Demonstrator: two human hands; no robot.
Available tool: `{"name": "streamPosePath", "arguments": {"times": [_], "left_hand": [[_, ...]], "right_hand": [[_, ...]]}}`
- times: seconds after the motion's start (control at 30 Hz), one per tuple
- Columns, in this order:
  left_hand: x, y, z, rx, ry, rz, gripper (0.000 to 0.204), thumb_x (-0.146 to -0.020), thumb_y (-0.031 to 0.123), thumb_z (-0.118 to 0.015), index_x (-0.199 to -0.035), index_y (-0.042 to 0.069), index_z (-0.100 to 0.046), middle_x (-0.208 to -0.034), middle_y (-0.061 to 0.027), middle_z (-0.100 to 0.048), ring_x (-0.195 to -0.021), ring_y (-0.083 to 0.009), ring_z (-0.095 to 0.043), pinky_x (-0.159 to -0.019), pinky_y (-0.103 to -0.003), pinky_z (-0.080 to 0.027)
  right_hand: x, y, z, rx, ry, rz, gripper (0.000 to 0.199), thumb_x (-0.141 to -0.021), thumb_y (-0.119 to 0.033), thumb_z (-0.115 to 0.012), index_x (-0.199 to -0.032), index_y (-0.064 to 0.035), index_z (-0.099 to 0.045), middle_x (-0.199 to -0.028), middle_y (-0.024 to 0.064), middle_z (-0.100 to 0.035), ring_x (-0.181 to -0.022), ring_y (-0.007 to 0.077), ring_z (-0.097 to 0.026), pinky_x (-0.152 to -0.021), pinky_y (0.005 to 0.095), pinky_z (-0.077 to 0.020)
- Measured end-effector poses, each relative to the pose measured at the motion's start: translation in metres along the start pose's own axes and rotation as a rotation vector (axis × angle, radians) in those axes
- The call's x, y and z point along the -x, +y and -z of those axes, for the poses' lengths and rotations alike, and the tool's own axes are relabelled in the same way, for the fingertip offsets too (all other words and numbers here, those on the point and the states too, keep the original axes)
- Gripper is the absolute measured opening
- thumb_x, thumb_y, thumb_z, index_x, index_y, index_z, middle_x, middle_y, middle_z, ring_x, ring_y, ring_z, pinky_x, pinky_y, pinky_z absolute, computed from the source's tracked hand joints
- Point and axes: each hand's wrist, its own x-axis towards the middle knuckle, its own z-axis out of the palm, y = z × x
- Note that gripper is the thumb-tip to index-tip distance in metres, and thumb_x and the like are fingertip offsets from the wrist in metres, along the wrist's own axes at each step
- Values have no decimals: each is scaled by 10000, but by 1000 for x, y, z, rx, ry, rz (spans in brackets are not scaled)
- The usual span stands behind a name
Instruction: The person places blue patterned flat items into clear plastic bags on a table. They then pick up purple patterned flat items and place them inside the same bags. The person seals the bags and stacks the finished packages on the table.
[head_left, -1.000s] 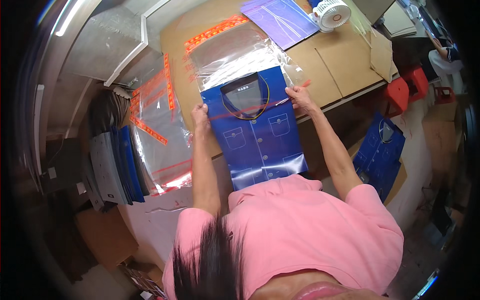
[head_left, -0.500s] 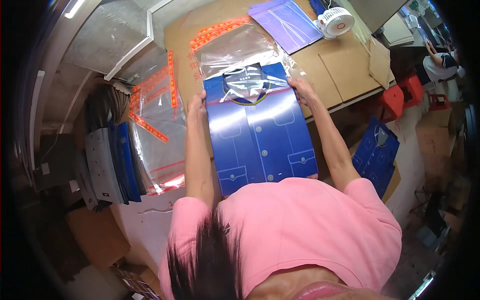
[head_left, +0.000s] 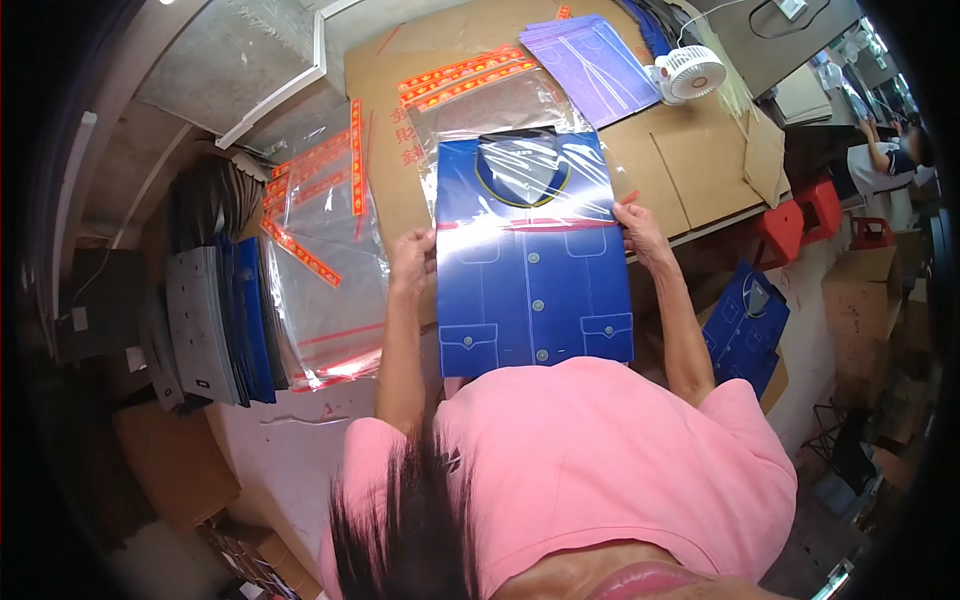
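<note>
A flat blue card piece (head_left: 535, 290), printed like a buttoned jacket with pockets and a yellow-edged collar cut-out, lies in front of my chest, its lower end against my pink shirt. Its collar end is inside a clear plastic bag (head_left: 480, 105), and the bag's red-striped edge crosses the card below the collar. My left hand (head_left: 413, 260) pinches the bag's edge at the card's left side. At the right side, my right hand (head_left: 642, 235) has its fingers closed on the bag's other edge.
More clear bags with orange-red strips (head_left: 325, 235) lie at the left, beside upright stacked card pieces (head_left: 205, 320). Purple printed sheets (head_left: 590, 70) and a white fan (head_left: 690, 75) sit at the back of the cardboard-covered table (head_left: 655, 170). Red stools (head_left: 790, 230) and another blue jacket card (head_left: 745, 325) are at right.
Both hands have drawn the bag's edge toward me, so it covers more of the card around the collar. The view has shifted slightly.
</note>
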Motion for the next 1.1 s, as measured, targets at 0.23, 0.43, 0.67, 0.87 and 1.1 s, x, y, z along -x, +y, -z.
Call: {"name": "streamPosePath", "arguments": {"times": [0.23, 0.43, 0.67, 0.87, 1.1], "left_hand": [[-43, 7, -3, -141, -107, 146, 392, -887, 416, -504, -1069, 69, -488, -742, -36, -589, -511, -106, -552, -379, -234, -437], [-124, -40, 23, -163, 79, -194, 218, -821, 229, -605, -817, 15, -644, -689, -34, -582, -656, -104, -521, -579, -255, -405], [-53, -17, 10, 162, -30, -24, 143, -835, 156, -569, -825, 18, -607, -782, -71, -603, -679, -142, -574, -604, -262, -469], [-133, -19, 8, 147, 121, -238, 165, -831, 125, -572, -866, -30, -614, -835, -57, -594, -784, -144, -537, -736, -273, -422], [-104, -24, 15, 326, 4, -122, 116, -835, 109, -508, -818, 18, -579, -789, -62, -570, -738, -159, -550, -671, -283, -452]], "right_hand": [[-70, 22, 16, 115, -41, -31, 239, -852, -225, -584, -988, -34, -538, -724, 3, -558, -540, 64, -512, -439, 195, -419], [-78, 31, -6, 70, -50, -32, 283, -828, -237, -629, -1028, -61, -531, -755, -2, -588, -554, 62, -535, -467, 191, -456], [-63, 48, -1, 42, -79, -106, 201, -852, -259, -602, -889, -66, -559, -729, -2, -580, -545, 69, -541, -488, 198, -481], [-134, 37, -7, -155, 42, 102, 201, -844, -280, -610, -824, -88, -552, -614, -30, -522, -442, 41, -424, -373, 177, -328], [-91, 40, -3, -116, -90, -68, 172, -893, -252, -530, -863, -84, -517, -690, 7, -557, -502, 77, -527, -422, 184, -410]]}}
